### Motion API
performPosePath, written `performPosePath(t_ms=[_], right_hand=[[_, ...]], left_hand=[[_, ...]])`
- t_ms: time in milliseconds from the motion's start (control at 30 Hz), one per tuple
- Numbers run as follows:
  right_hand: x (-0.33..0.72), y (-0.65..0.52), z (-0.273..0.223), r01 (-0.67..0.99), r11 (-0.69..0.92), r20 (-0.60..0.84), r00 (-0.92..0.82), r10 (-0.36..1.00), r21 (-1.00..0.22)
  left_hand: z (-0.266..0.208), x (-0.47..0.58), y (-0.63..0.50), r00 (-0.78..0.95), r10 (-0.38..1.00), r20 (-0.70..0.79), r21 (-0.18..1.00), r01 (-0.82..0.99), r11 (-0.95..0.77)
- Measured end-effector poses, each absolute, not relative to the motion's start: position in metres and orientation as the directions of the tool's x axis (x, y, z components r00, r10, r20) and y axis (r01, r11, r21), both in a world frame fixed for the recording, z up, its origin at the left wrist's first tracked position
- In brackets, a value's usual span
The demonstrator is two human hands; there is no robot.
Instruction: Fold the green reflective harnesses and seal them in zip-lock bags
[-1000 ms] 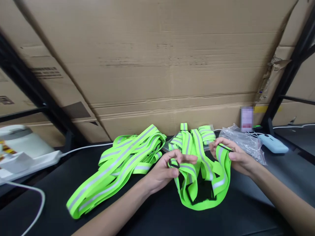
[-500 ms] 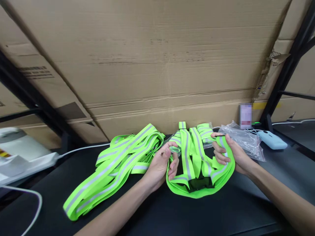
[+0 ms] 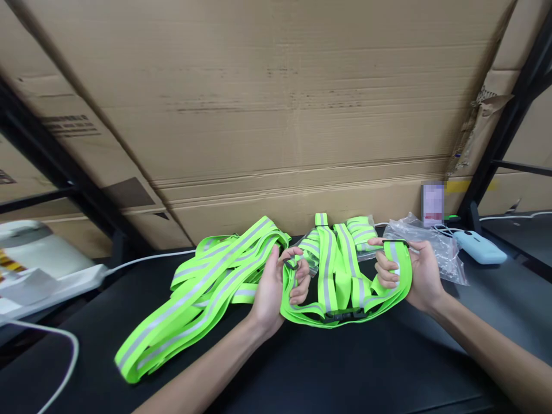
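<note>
Fluorescent yellow-green webbing strap bundle (image 3: pixel 340 276): grey reflective stripe along centre, black buckle. Second loose pile of yellow-green striped straps (image 3: pixel 207 287): same pattern. Matte black surface (image 3: pixel 345 368). Plain brown corrugated cardboard sheet (image 3: pixel 276 115). Pale blue oblong device (image 3: pixel 480 248).

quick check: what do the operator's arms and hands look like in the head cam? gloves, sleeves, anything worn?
Both hands are bare: no gloves on the left hand or the right hand. Both forearms are uncovered as far as the frame shows; no sleeves, watch, rings or wristbands are visible. No cables or markings on either arm.
</note>
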State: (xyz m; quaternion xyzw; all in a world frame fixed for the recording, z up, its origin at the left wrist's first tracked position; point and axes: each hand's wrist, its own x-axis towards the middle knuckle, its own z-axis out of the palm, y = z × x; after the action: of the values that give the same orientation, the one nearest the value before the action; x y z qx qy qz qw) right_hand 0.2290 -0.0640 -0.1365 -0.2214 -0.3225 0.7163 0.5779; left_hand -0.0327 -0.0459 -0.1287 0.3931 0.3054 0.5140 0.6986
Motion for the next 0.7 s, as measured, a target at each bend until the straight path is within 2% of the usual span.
performPosePath(t_ms=[100,233,333,433,600,700], right_hand=[[0.229,-0.064,-0.135,-0.708,-0.125,0.044,-0.215,0.976,-0.695],[0.23,-0.062,-0.135,-0.682,-0.165,-0.011,-0.225,0.974,-0.712],[0.23,-0.061,-0.135,-0.603,-0.14,-0.021,-0.2,0.98,-0.786],[0.23,-0.061,-0.134,-0.476,-0.065,0.036,-0.2,0.979,-0.877],[0.235,-0.061,-0.138,-0.384,-0.043,0.095,-0.333,0.938,-0.922],[0.234,-0.064,-0.139,-0.39,-0.069,0.114,-0.428,0.897,-0.918]], left_hand=[[-0.127,-0.039,-0.045,0.338,0.941,0.005,0.81,-0.554,0.194],[-0.124,-0.042,-0.044,0.342,0.94,-0.016,0.815,-0.54,0.21],[-0.121,-0.038,-0.045,0.341,0.94,-0.017,0.844,-0.499,0.196],[-0.119,-0.035,-0.045,0.371,0.928,0.018,0.886,-0.436,0.157],[-0.124,-0.036,-0.044,0.42,0.907,0.042,0.932,-0.343,0.115],[-0.131,-0.037,-0.046,0.493,0.87,0.017,0.953,-0.27,0.135]])
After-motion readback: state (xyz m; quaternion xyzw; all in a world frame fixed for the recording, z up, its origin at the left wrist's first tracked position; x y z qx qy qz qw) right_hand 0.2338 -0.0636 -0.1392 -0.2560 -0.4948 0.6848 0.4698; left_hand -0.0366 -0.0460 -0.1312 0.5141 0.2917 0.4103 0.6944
